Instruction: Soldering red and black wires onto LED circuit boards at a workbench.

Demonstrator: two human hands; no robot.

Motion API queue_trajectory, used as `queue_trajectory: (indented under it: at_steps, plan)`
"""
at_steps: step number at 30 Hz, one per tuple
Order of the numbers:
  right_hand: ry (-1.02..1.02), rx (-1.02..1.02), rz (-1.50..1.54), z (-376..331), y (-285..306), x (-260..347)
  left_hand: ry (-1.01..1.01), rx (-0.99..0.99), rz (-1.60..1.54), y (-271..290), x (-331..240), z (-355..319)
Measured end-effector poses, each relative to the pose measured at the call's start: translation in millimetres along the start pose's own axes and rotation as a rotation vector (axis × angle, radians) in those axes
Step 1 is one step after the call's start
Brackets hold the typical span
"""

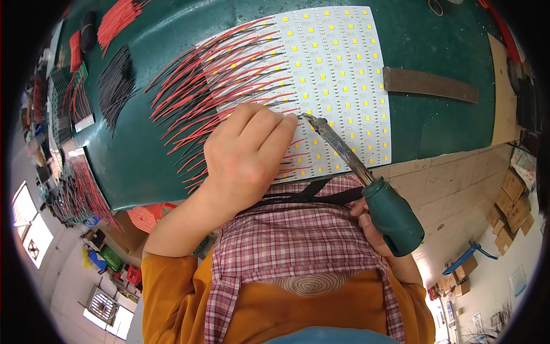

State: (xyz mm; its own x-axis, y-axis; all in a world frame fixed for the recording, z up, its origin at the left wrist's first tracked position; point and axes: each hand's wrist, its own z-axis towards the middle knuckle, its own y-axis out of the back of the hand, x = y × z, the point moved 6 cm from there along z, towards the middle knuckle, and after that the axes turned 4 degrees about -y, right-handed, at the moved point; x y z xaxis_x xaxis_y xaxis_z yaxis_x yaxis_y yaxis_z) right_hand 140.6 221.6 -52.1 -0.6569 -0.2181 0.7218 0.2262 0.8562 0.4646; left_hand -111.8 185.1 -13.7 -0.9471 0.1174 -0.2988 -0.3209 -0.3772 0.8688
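Note:
My left hand (243, 152) is closed in a pinch at the end of a thin wire, over a white LED board (338, 69) dotted with yellow chips. The wire is mostly hidden by my fingers. My right hand (373, 232) is wrapped around the green handle of a soldering iron (344, 152). Its dark, crusted tip meets the board just right of my left fingertips. Red and black wires (183, 109) run in a long row from the board's solder points toward the left, their free ends lying past its left edge.
A green work surface (435, 34) lies under the board. A flat metal strip (429, 85) touches the board's right side. Bundles of black wires (116, 80) and red wires (117, 23) lie at the left. Wired strips (86, 183) hang near the left edge.

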Motion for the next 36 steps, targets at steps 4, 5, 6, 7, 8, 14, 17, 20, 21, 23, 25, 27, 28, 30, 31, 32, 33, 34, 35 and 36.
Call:
queue_trajectory:
  at_steps: [4,5,6,7,8,14,17,20,21,23,25,27,28,30,31,32,33,34,35,36]
  plan:
    - [-0.006,0.023,0.020,3,-2,2,-0.019,-0.016,0.021,-4,1,-5]
    - [0.039,-0.042,0.041,3,1,6,-0.027,-0.013,0.030,-5,0,-5]
    - [0.074,-0.105,0.077,4,6,8,-0.027,0.006,0.040,-5,0,-5]
    - [0.083,-0.108,0.060,5,6,8,-0.034,-0.011,0.039,-4,-2,-5]
    - [0.126,-0.114,0.038,6,7,10,-0.033,-0.008,0.048,-4,-2,-5]
    - [0.135,-0.106,0.130,2,7,8,-0.038,0.005,0.066,-5,-3,-4]
    - [0.070,-0.083,0.281,1,4,6,-0.035,0.012,0.078,-5,-1,-2]
    - [-0.009,-0.127,0.185,1,4,5,-0.027,0.043,0.087,-2,1,0]
    - [-0.097,-0.118,0.155,1,4,0,-0.004,0.097,0.083,-3,2,-1]
    - [0.006,-0.130,0.054,1,6,6,0.013,0.020,0.024,5,1,-2]
    - [0.078,-0.086,0.032,0,5,9,0.034,-0.025,-0.044,7,0,-4]
    - [0.059,-0.066,0.001,0,5,6,-0.030,-0.062,-0.018,6,-6,-7]
    - [0.054,-0.059,-0.010,0,4,5,-0.017,-0.074,-0.017,5,-6,-8]
    - [0.038,-0.031,-0.049,-1,2,2,0.003,-0.026,0.020,-2,-4,-10]
    - [0.032,-0.022,-0.063,-1,1,1,-0.004,-0.041,0.019,-3,-4,-12]
    - [0.049,-0.066,-0.018,-1,2,2,-0.008,-0.043,0.019,-3,-4,-12]
    - [0.071,-0.128,0.064,-2,7,3,-0.011,-0.039,0.022,-4,-4,-12]
    - [0.066,-0.107,0.029,-1,5,3,-0.010,-0.043,0.020,-3,-4,-13]
    - [0.080,-0.114,0.028,-1,6,5,-0.014,-0.044,0.018,-2,-4,-12]
    - [0.090,-0.119,0.024,0,6,6,-0.013,-0.030,0.019,-2,-5,-12]
